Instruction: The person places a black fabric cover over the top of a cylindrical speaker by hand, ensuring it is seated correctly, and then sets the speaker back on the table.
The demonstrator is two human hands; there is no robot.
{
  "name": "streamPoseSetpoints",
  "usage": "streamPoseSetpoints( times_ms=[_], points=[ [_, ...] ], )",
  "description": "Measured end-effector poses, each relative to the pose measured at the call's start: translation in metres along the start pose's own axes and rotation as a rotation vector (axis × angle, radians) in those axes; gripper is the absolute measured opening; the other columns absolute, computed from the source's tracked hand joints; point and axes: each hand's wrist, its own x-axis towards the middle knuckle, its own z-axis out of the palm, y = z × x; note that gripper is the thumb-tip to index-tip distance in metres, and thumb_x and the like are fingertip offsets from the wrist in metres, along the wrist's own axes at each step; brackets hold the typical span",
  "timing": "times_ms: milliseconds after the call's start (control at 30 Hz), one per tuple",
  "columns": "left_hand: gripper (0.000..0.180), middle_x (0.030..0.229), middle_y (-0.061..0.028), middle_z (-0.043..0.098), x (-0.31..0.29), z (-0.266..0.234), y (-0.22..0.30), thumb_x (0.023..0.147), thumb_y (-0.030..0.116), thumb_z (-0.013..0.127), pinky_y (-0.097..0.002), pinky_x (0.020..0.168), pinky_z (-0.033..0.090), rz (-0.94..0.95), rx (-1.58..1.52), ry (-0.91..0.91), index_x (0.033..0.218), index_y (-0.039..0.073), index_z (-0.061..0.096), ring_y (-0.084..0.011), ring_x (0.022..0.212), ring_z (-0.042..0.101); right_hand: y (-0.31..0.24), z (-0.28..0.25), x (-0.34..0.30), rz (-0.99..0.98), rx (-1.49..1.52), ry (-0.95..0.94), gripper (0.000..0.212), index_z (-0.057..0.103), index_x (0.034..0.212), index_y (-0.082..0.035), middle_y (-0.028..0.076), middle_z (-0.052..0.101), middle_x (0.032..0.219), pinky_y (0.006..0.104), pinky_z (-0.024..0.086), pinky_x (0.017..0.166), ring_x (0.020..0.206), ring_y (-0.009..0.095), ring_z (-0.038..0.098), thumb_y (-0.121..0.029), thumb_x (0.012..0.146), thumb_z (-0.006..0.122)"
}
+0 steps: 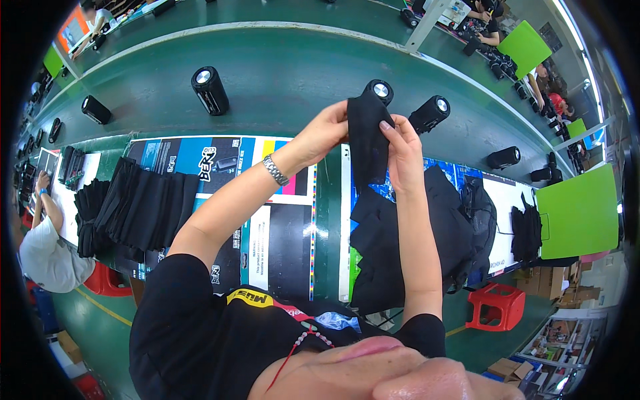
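Black cloth piece [368, 150] hangs between your hands above the counter [329, 230], just beside a black cylinder [380, 90]. Your left hand [331, 127] grips its upper left edge; your right hand [404, 150] pinches its right edge. Stacked black cloths [143, 207] lie to your left.

Lettering shows on the printed sheet [287, 240] left of centre (some bold), the yellow shirt patch [250, 298] at lower centre and the white sheet [501, 223] at right.
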Motion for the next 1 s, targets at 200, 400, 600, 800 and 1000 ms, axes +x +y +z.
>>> streamPoseSetpoints(
  times_ms=[200, 400, 600, 800, 1000],
  points=[
    [0.031, 0.104, -0.0047, 0.063, 0.019, 0.0, -0.012, 0.09, 0.013, 0.062, -0.0264, 0.086, 0.048, 0.014, 0.235, -0.109, 0.118, 0.003, 0.055, -0.0103, 0.095, 0.059, 0.003, -0.019, 0.01, 0.032, -0.084, -0.066, 0.013, 0.057, 0.098, -0.004, 0.0, 0.061, 0.087, 0.0176, 0.044, 0.069, 0.079, 0.005, 0.058, -0.001, 0.087, 0.063],
    [0.027, 0.106, -0.0045, 0.064, 0.021, -0.015, -0.01, 0.09, 0.012, 0.062, -0.0302, 0.089, 0.049, -0.191, -0.105, -0.103, 0.116, 0.006, 0.06, -0.0127, 0.098, 0.061, -0.012, -0.032, 0.021, 0.117, -0.017, -0.183, 0.004, 0.06, 0.09, -0.006, -0.002, 0.061, 0.082, 0.0164, 0.041, 0.068, 0.076, 0.004, 0.056, -0.006, 0.088, 0.063],
    [0.026, 0.108, -0.0072, 0.064, 0.06, -0.014, -0.016, 0.091, 0.01, 0.059, -0.0286, 0.092, 0.047, -0.145, 0.067, -0.074, 0.114, -0.002, 0.059, -0.0133, 0.099, 0.061, -0.019, -0.063, 0.049, -0.035, -0.235, 0.039, 0.008, 0.063, 0.089, -0.006, -0.001, 0.06, 0.084, 0.0216, 0.043, 0.06, 0.068, 0.006, 0.056, -0.012, 0.086, 0.067],
    [0.026, 0.092, -0.0065, 0.065, 0.141, -0.035, -0.054, 0.09, 0.011, 0.059, -0.0244, 0.078, 0.048, 0.157, 0.494, 0.291, 0.111, -0.005, 0.059, -0.0103, 0.082, 0.06, 0.009, -0.078, 0.108, -0.538, -0.95, 0.363, 0.016, 0.062, 0.084, -0.004, 0.009, 0.057, 0.097, 0.0296, 0.046, 0.065, 0.068, 0.015, 0.056, -0.017, 0.081, 0.071],
    [0.016, 0.083, -0.005, 0.063, 0.17, -0.032, -0.071, 0.089, 0.011, 0.059, -0.0244, 0.067, 0.047, 0.043, 0.231, 0.319, 0.096, -0.003, 0.061, -0.0112, 0.073, 0.058, 0.025, -0.097, 0.127, -0.149, -0.471, 0.509, 0.016, 0.062, 0.083, -0.005, 0.0, 0.059, 0.068, 0.0275, 0.039, 0.05, 0.058, 0.009, 0.051, -0.02, 0.086, 0.068]
  ],
)
